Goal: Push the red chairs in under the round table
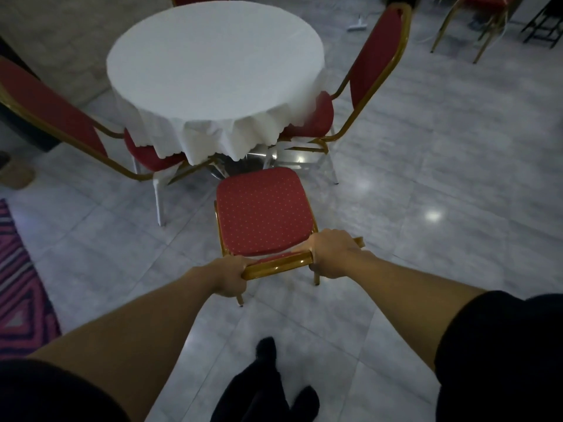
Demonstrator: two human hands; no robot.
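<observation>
- Two hands grip the gold top rail of the near red chair (263, 213): the left hand (233, 277) at the rail's left end, the right hand (333, 252) at its right end, the fingers of both wrapped tight around the metal.
- That chair's dotted red seat points at the round table (213, 60); its front edge lies just short of the hanging hem of the white tablecloth (219, 138), with the whole seat out on the tiled floor (426, 184).
- One red chair on the left (51, 114) has its seat partly under the cloth.
- Another red chair on the right (376, 65) likewise sits with its seat partly beneath the surface's edge.
- A patterned rug (18, 287) lies at the floor's left edge.
</observation>
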